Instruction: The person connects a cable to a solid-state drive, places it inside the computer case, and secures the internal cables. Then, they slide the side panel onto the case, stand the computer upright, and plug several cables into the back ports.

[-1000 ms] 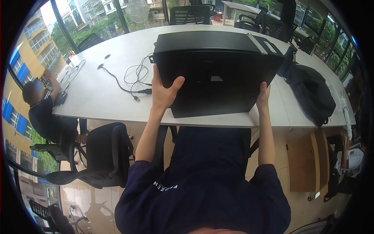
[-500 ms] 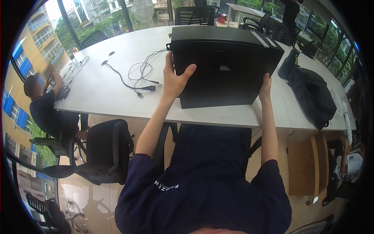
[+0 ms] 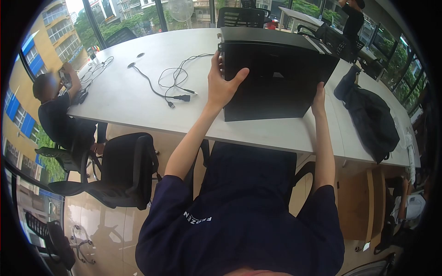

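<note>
A black computer case (image 3: 271,87), boxy with a small pale logo on its broad face, stands on the white table (image 3: 184,117) before me. My left hand (image 3: 224,87) grips its left side, the thumb lying across the broad face and the fingers wrapped behind the edge. On the opposite side, my right hand (image 3: 318,99) presses along the right edge with the thumb upward. Its other fingers are mostly hidden behind the case. Left of the case lie a black power cable (image 3: 154,87) with a plug and a thin cable (image 3: 172,78) in loops.
A black bag (image 3: 370,117) lies on the table's right side. At the left end sits a person (image 3: 57,110) near more cables (image 3: 94,73). Black office chairs (image 3: 122,170) stand around, and a wooden cabinet (image 3: 354,202) is under the right side. Another person (image 3: 352,23) stands far back.
The case has shifted a little to the right and away from the table's near edge, both hands moving with it. The whole view has also moved slightly.
</note>
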